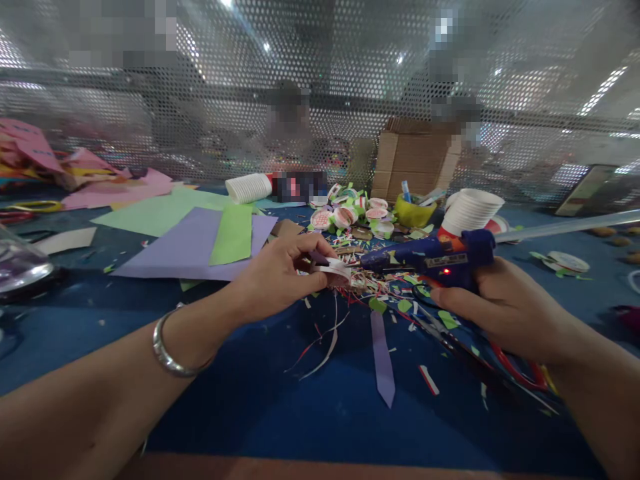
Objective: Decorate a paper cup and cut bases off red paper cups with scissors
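Note:
In my right hand (515, 307) is a blue hot glue gun (430, 257) with a small red light lit and a clear glue stick (570, 225) sticking out of its back. Its nozzle points left and meets, or nearly meets, a small round white paper piece (333, 270). My left hand (280, 267) pinches that piece between thumb and fingers, with a bit of purple paper at its edge. Under both hands lies a heap of paper shreds (373, 283). A purple paper strip (383, 360) with a pointed end rests on the blue table in front.
Scissors (520, 370) lie beneath my right forearm. Purple sheets (170, 247) and a green strip (233, 233) spread at left. Behind are decorated paper discs (345, 217), stacked white cups (473, 210), a yellow container (415, 212) and a cardboard box (415, 160) before a perforated metal screen.

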The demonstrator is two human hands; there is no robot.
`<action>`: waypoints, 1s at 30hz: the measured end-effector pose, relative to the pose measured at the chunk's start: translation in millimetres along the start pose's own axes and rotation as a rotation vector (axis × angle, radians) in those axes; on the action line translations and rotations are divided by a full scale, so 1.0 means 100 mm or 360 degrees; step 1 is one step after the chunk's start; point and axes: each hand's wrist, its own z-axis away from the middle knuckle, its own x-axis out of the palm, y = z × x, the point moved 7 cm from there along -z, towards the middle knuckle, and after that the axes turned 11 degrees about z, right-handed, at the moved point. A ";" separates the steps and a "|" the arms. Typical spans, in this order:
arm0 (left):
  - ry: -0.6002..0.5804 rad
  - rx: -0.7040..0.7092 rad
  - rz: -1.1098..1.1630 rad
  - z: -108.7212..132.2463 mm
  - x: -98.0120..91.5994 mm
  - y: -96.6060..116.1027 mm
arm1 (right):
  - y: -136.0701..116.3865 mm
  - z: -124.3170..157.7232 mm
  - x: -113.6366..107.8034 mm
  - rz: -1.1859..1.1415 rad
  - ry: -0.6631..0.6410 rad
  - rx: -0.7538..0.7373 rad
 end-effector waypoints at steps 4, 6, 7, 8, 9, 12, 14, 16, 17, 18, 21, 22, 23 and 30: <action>-0.0004 0.0008 0.0111 0.00 0.01 0.03 | -0.01 0.00 -0.01 -0.0070 0.0030 -0.0029; -0.0024 0.0030 0.0235 0.00 0.03 0.07 | 0.01 0.01 -0.02 -0.0099 0.0043 -0.0011; -0.0021 0.0035 0.0296 -0.01 0.03 0.09 | 0.02 0.02 -0.02 -0.0102 0.0049 0.0002; -0.0009 0.0034 0.0351 -0.01 0.04 0.10 | 0.03 0.03 -0.02 -0.0101 0.0048 0.0012; 0.0005 0.0024 0.0398 -0.01 0.03 0.11 | 0.04 0.04 -0.02 -0.0095 0.0052 0.0024; 0.0028 -0.0026 0.0547 -0.01 0.03 0.09 | 0.07 0.06 -0.02 -0.0099 0.0081 0.0056; 0.0039 -0.0057 0.0631 -0.01 0.03 0.07 | 0.07 0.05 -0.01 -0.0090 0.0091 0.0076; 0.0065 -0.0080 0.0679 -0.01 0.01 0.06 | 0.06 0.03 -0.01 -0.0059 0.0086 0.0074; 0.0075 -0.0086 0.0703 -0.01 0.01 0.06 | 0.05 0.02 -0.01 -0.0043 0.0087 0.0063; 0.0075 -0.0092 0.0744 -0.01 0.01 0.06 | 0.05 0.01 -0.01 -0.0034 0.0089 0.0048; 0.0042 -0.0095 0.0935 -0.01 0.04 0.08 | 0.05 0.01 -0.01 -0.0033 0.0095 0.0038; 0.0034 -0.0100 0.0996 -0.01 0.05 0.09 | 0.06 0.02 0.00 -0.0037 0.0088 0.0047; 0.0036 -0.0109 0.1043 -0.02 0.05 0.09 | 0.07 0.03 0.00 -0.0041 0.0078 0.0054; 0.0044 -0.0205 0.1232 0.00 0.06 0.06 | 0.04 0.06 -0.05 -0.0043 0.0207 -0.0012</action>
